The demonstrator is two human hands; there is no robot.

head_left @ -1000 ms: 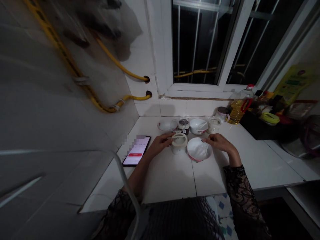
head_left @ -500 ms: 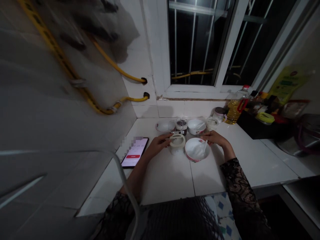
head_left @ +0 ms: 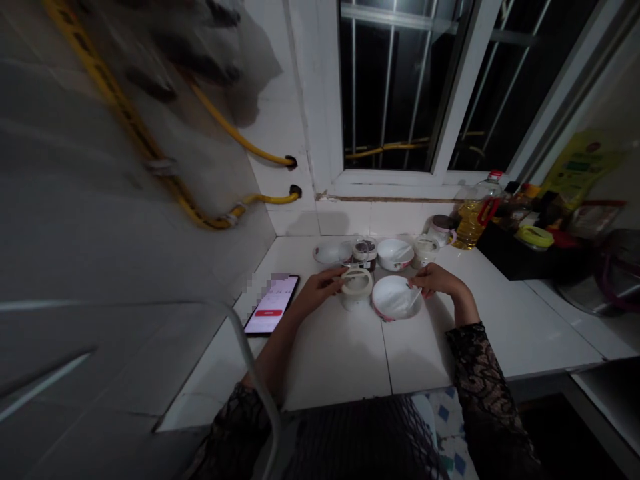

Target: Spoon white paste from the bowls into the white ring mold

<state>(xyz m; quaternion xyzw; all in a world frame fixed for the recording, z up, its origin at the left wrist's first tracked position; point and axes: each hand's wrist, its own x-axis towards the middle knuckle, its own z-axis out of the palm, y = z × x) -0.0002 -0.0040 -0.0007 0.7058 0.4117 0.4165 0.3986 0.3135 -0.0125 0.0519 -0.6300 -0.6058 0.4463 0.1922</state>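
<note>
My left hand [head_left: 324, 288] has its fingers against the side and rim of a small clear jar [head_left: 356, 300] with a cream-coloured rim. A clear lid appears raised behind that rim. Right of the jar stands a white bowl [head_left: 389, 301] with a red pattern on its outside. Inside it rests a white spoon [head_left: 411, 300], its handle leaning on the right side of the bowl. My right hand [head_left: 436, 280] is at the bowl's right rim, fingers pinched at the top of the spoon handle. The bowl's contents look white and are hard to make out.
Behind stand a shallow dish [head_left: 330, 253], a jar with dark contents [head_left: 364, 255], a second white bowl [head_left: 395, 256] with a spoon, and another jar [head_left: 425, 250]. A phone [head_left: 273, 303] lies left. An oil bottle [head_left: 473, 217] and a black box [head_left: 505, 257] are right.
My right hand has shifted from the bowl's back rim toward the spoon and taken its handle. The spoon handle now leans lower to the right. My left hand stays at the jar.
</note>
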